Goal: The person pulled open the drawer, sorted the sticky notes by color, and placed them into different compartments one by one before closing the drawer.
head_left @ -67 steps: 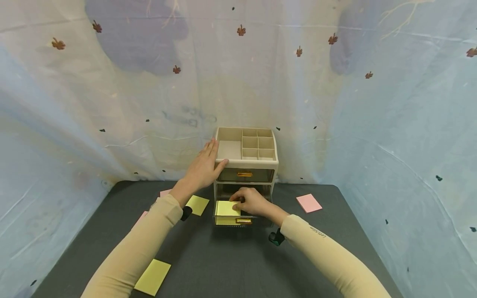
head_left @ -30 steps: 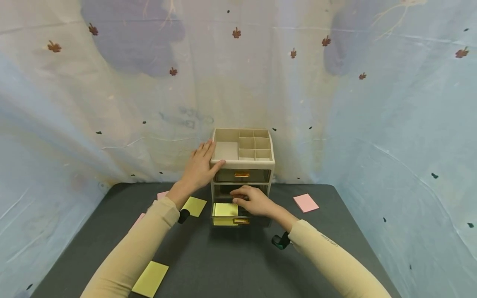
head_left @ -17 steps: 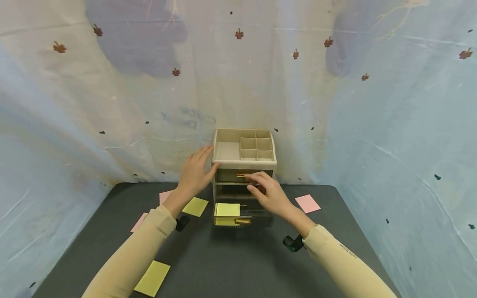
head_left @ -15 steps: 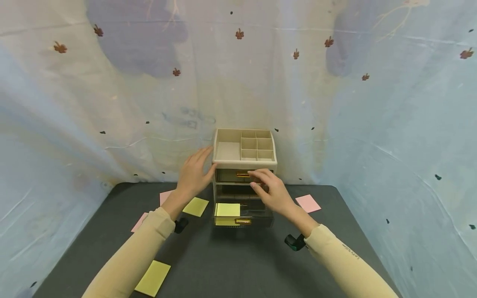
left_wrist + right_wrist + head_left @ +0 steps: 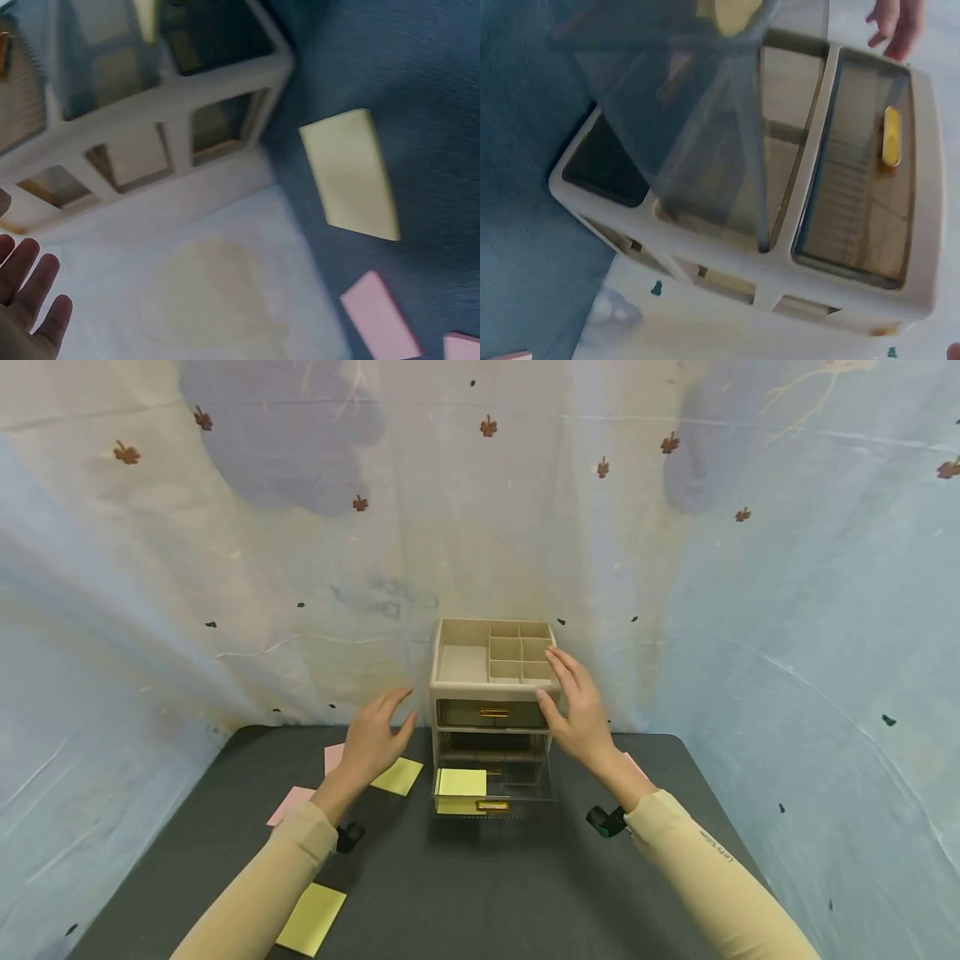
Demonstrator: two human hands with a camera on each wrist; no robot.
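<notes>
A beige desk organizer (image 5: 495,691) stands at the table's back, with a compartment tray on top. Its smoky see-through middle drawer (image 5: 519,783) is pulled out and holds a yellow sticky note pad (image 5: 461,783) on the left. The drawer above, with a gold handle (image 5: 495,712), is pushed in. My left hand (image 5: 369,742) hovers left of the organizer, apart from it, fingers loosely bent and holding nothing. My right hand (image 5: 581,710) is at the organizer's right front corner, fingers extended; I cannot tell whether they touch it. In the left wrist view, the left fingers (image 5: 30,277) are spread.
Left on the dark table (image 5: 465,893) lie a yellow pad (image 5: 400,777), two pink pads (image 5: 291,805) and a nearer yellow pad (image 5: 312,920). Another pink pad (image 5: 637,765) is mostly behind the right wrist. A patterned curtain (image 5: 480,543) hangs around the back and sides.
My right hand has left the yellow sticky note pad in the drawer and moved up and right to the organizer's side. My left hand has come off the organizer, moving left and down.
</notes>
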